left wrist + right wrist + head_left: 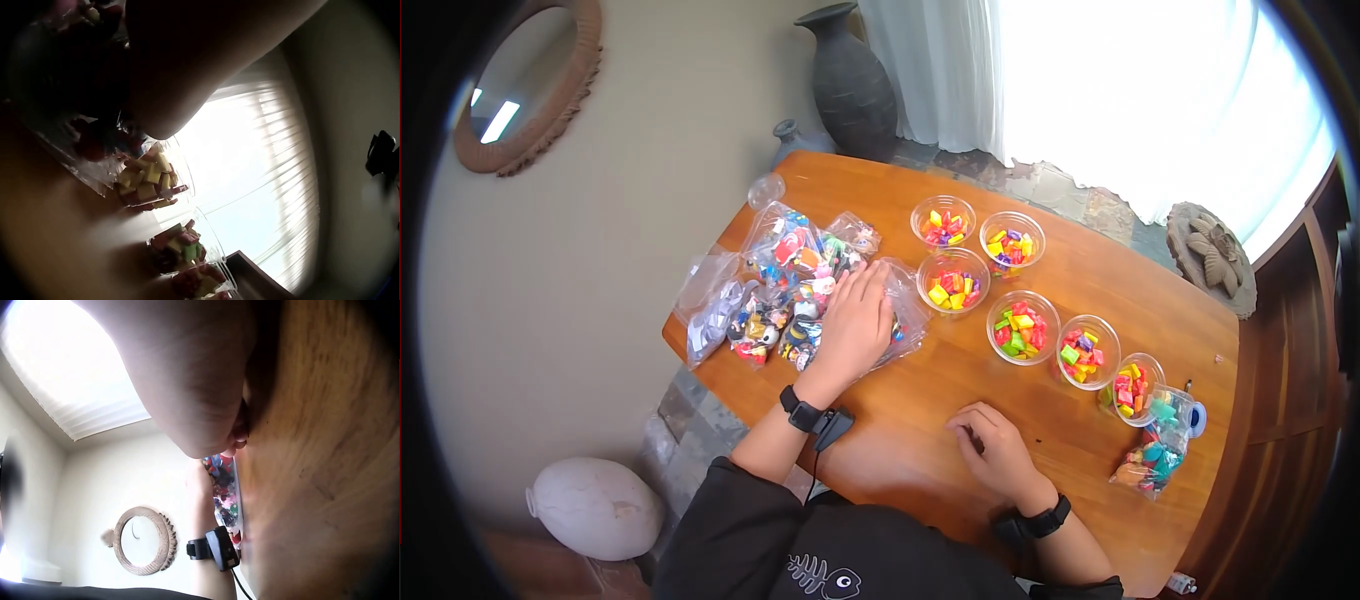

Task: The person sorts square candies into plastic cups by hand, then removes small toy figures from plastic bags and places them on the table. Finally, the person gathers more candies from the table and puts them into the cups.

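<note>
My left hand (pixel 855 325) lies over clear plastic bags (pixel 785 245) full of small colourful toy figures at the table's left end. Its fingers are fairly straight and touch a crinkled bag (pixel 908 310) that spreads out to their right. In the left wrist view, the forearm and dark shadow hide most of this contact. My right hand (pixel 998 450) rests on the bare wood near the front edge, fingers loosely curled, holding nothing. From the right wrist, the hand (pixel 194 394) shows close to the tabletop, with the toy bags (pixel 225 494) beyond it.
Several clear plastic cups (pixel 1023 327) of bright wrapped sweets run diagonally across the wooden table (pixel 940 375). At the right end lies another filled bag (pixel 1155 450), beside a blue-and-white roll (pixel 1197 420). A small clear dome-shaped piece (pixel 766 191) sits at the back left corner.
</note>
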Demonstrator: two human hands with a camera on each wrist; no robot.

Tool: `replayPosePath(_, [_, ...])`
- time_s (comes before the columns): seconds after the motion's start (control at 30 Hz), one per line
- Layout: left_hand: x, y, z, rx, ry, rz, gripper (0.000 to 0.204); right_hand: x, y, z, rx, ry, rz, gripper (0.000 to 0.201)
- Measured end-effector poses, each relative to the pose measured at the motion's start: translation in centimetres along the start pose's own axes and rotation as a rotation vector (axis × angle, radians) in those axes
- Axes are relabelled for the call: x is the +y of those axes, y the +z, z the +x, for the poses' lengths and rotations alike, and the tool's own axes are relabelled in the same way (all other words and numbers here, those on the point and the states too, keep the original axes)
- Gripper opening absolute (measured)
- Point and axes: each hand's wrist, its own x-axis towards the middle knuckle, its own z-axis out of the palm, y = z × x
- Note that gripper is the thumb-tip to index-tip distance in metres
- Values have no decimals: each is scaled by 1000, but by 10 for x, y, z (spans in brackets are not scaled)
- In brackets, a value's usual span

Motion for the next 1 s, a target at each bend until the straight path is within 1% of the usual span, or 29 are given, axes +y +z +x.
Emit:
replayPosePath(0.03, [1,0,-2,1,0,3,55,0,0,0,-2,3,2,12])
replayPosePath(0.1, [6,-2,-4,81,23,-8,55,0,-1,0,-1,0,-1,12])
replayPosePath(0.13, [10,-5,-4,82,24,-8,55,-1,-2,-1,-4,1,-4,12])
replayPosePath(0.2, [15,-18,-7,186,-28,-221,60,1,-2,-2,-5,-4,3,12])
replayPosePath(0.23, [13,-25,-7,185,-28,-220,60,1,-2,-2,-2,-10,13,12])
replayPosePath(0.3, [-1,-42,-6,387,-79,110,67,1,-3,-2,-4,-10,16,12])
replayPosePath(0.33, [-9,-46,-1,388,-82,114,67,2,-4,-2,-10,-12,18,13])
replayPosePath(0.4, [-31,-54,14,661,-221,514,69,4,-3,-3,-8,-28,17,13])
replayPosePath(0.43, [-55,-50,16,668,-226,525,69,4,-2,-2,1,-42,14,13])
replayPosePath(0.47, [-88,-38,18,572,-372,163,70,3,-2,-2,-3,-55,19,13])
replayPosePath(0.5, [-110,-35,18,465,-502,-203,71,2,-2,-2,-13,-29,19,13])
replayPosePath(0.53, [-119,-41,19,474,-499,-197,71,1,-4,-2,-19,-1,17,14])
replayPosePath(0.6, [-129,-48,20,371,-455,-379,63,4,-3,-1,-7,-26,15,13])
replayPosePath(0.63, [-130,-49,22,392,-487,-462,50,5,-2,-2,3,-45,12,13])
replayPosePath(0.67, [-132,-52,22,388,-486,-460,50,5,-2,-3,4,-42,16,13])
replayPosePath(0.73, [-127,-64,21,297,-471,-550,39,4,-2,-2,-4,-12,31,14])
replayPosePath(0.77, [-134,-61,21,298,-472,-549,39,6,-1,-2,-5,-12,31,14])
replayPosePath(0.83, [-153,-53,19,351,-404,-715,31,10,1,-2,23,-67,18,12])
replayPosePath(0.87, [-160,-52,18,354,-404,-715,31,10,1,-2,21,-69,18,12])
replayPosePath(0.93, [-162,-56,17,332,-464,-897,28,9,1,-2,18,-66,17,12])
replayPosePath(1.0, [-157,-63,15,341,-483,-869,28,5,-1,-1,10,-45,24,13])
